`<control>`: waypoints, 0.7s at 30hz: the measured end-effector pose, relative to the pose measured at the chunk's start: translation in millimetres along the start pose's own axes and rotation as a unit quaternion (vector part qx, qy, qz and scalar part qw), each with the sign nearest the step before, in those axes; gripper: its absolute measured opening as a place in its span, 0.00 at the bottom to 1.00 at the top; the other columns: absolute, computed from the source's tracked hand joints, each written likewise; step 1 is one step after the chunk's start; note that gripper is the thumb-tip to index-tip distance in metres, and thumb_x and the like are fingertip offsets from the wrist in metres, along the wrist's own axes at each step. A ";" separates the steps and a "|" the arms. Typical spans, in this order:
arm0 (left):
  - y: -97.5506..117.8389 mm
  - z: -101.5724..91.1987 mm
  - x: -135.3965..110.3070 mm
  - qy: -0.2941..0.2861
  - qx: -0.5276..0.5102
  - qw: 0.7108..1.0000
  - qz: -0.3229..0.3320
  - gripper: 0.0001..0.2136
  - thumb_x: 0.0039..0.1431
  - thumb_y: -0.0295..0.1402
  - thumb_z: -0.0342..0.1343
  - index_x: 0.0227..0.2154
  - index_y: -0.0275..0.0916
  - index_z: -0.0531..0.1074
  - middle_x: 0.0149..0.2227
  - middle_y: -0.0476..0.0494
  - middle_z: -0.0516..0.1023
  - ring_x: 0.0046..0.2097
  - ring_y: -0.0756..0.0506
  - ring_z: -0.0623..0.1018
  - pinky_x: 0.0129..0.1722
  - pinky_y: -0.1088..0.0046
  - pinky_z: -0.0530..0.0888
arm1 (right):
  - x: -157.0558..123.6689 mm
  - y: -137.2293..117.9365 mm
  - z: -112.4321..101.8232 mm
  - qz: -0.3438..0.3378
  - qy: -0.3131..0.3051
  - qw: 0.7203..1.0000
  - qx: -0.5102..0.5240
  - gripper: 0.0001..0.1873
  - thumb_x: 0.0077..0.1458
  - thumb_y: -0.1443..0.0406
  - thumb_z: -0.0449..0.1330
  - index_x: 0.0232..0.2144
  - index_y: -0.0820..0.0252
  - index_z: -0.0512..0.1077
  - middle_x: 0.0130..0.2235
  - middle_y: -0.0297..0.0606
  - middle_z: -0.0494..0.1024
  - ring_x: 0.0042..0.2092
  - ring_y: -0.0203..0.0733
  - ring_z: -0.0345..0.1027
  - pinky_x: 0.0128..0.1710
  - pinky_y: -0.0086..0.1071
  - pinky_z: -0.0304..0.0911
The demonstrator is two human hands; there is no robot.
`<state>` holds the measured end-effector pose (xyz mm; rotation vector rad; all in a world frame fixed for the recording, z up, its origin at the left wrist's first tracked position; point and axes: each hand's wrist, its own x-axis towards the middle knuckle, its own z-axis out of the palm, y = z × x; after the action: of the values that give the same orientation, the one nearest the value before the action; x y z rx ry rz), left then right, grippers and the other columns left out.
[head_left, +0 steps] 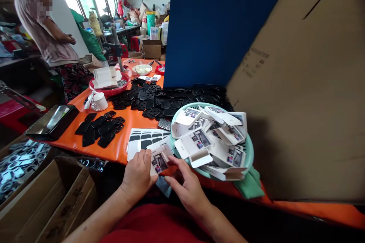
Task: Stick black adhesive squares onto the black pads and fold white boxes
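Observation:
A small white box (160,160) with a printed picture is gripped along its left side by my left hand (138,172). My right hand (186,184) is at the box's right edge, thumb and fingers apart, the fingertips close to or touching it. Just beyond the box lie white sheets (137,140) printed with black shapes. To the right, a pale green basket (250,152) is heaped with similar white boxes (194,142), several with open flaps.
Black flat pieces (104,129) lie on the orange table (128,117), with a larger pile (151,98) behind. A white lidded pot (98,100) and red basket (109,90) stand farther back. Cardboard (308,102) blocks the right side. Another person (51,34) stands at left.

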<state>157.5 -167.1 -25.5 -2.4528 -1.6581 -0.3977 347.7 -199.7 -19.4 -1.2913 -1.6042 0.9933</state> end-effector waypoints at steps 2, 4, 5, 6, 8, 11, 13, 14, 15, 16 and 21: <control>0.8 -0.4 1.4 0.005 -0.011 1.000 -0.003 0.30 0.46 0.38 0.63 0.51 0.34 0.59 0.41 0.38 0.72 0.39 0.38 0.74 0.35 0.63 0.74 | 1.2 -2.0 -2.0 -0.014 0.005 1.000 -0.004 0.26 0.54 0.66 0.60 0.56 0.56 0.66 0.48 0.43 0.74 0.48 0.46 0.71 0.48 0.38 0.68; 0.9 -2.7 0.4 0.018 -0.005 1.000 0.003 0.28 0.47 0.39 0.62 0.50 0.35 0.60 0.40 0.38 0.72 0.39 0.39 0.74 0.35 0.63 0.74 | 2.2 -3.3 -1.3 -0.007 0.009 1.000 0.001 0.25 0.54 0.66 0.60 0.56 0.56 0.67 0.47 0.42 0.74 0.47 0.46 0.71 0.47 0.38 0.68; 0.9 -4.2 -0.9 0.028 0.005 1.000 0.012 0.27 0.49 0.39 0.62 0.50 0.34 0.61 0.39 0.38 0.72 0.38 0.39 0.74 0.34 0.63 0.74 | 2.4 -3.5 0.3 0.004 0.009 1.000 0.010 0.24 0.54 0.66 0.60 0.55 0.56 0.69 0.45 0.41 0.75 0.46 0.46 0.71 0.47 0.38 0.69; 1.1 -5.7 -2.6 0.038 0.018 0.999 0.024 0.26 0.50 0.39 0.61 0.49 0.34 0.61 0.39 0.38 0.72 0.37 0.39 0.73 0.33 0.63 0.74 | 2.6 -3.3 2.4 0.016 0.010 1.000 0.024 0.22 0.54 0.65 0.60 0.53 0.56 0.70 0.44 0.41 0.75 0.44 0.45 0.72 0.45 0.38 0.69; 2.2 -8.2 -6.5 0.055 0.045 0.996 0.045 0.23 0.54 0.39 0.58 0.48 0.32 0.62 0.37 0.37 0.72 0.35 0.39 0.73 0.31 0.63 0.73 | 2.4 -2.3 7.9 0.049 0.012 0.997 0.066 0.17 0.54 0.63 0.61 0.47 0.56 0.73 0.41 0.39 0.75 0.40 0.44 0.73 0.40 0.36 0.71; 5.4 -9.7 -12.2 0.073 0.073 0.993 0.065 0.19 0.57 0.36 0.54 0.48 0.31 0.63 0.37 0.35 0.72 0.35 0.39 0.73 0.30 0.64 0.72 | 1.5 -1.0 15.4 0.125 0.010 0.980 0.155 0.12 0.52 0.60 0.63 0.39 0.57 0.73 0.36 0.36 0.75 0.29 0.38 0.71 0.27 0.31 0.69; 7.2 -9.1 -15.2 0.073 0.077 0.992 0.074 0.16 0.58 0.35 0.53 0.48 0.32 0.63 0.37 0.36 0.73 0.35 0.40 0.73 0.31 0.64 0.72 | 0.9 -1.1 18.2 0.184 -0.009 0.959 0.215 0.14 0.51 0.56 0.63 0.37 0.57 0.71 0.31 0.33 0.74 0.22 0.33 0.66 0.20 0.27 0.63; 7.6 -8.4 -16.4 0.069 0.074 0.992 0.079 0.16 0.59 0.34 0.52 0.47 0.32 0.63 0.37 0.36 0.73 0.35 0.40 0.73 0.31 0.64 0.72 | 0.7 -1.4 18.7 0.208 -0.022 0.948 0.239 0.16 0.50 0.55 0.63 0.38 0.57 0.70 0.30 0.31 0.74 0.19 0.31 0.62 0.17 0.25 0.60; 7.7 -7.5 -17.6 0.062 0.070 0.992 0.087 0.15 0.59 0.34 0.52 0.47 0.33 0.64 0.37 0.37 0.73 0.35 0.40 0.73 0.32 0.64 0.72 | 0.7 -1.5 18.8 0.225 -0.035 0.940 0.254 0.18 0.49 0.53 0.64 0.39 0.57 0.70 0.29 0.31 0.75 0.17 0.29 0.59 0.14 0.24 0.56; 7.4 -6.6 -18.6 0.058 0.065 0.992 0.097 0.15 0.59 0.34 0.51 0.47 0.33 0.64 0.36 0.37 0.73 0.35 0.40 0.74 0.31 0.64 0.72 | 0.6 -1.5 18.7 0.236 -0.043 0.935 0.261 0.20 0.49 0.52 0.64 0.40 0.58 0.71 0.28 0.31 0.75 0.15 0.27 0.57 0.13 0.23 0.53; 4.5 -1.9 -24.8 0.049 0.038 0.991 0.120 0.16 0.59 0.33 0.51 0.48 0.33 0.63 0.36 0.37 0.74 0.34 0.41 0.75 0.30 0.65 0.72 | 0.0 0.9 18.4 0.256 -0.046 0.927 0.272 0.22 0.48 0.49 0.65 0.34 0.61 0.74 0.26 0.31 0.74 0.13 0.24 0.53 0.11 0.21 0.45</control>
<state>152.7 -191.3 -31.0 -2.4926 -1.2954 -0.4055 330.7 -201.0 -26.5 -1.2909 -0.9431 1.6986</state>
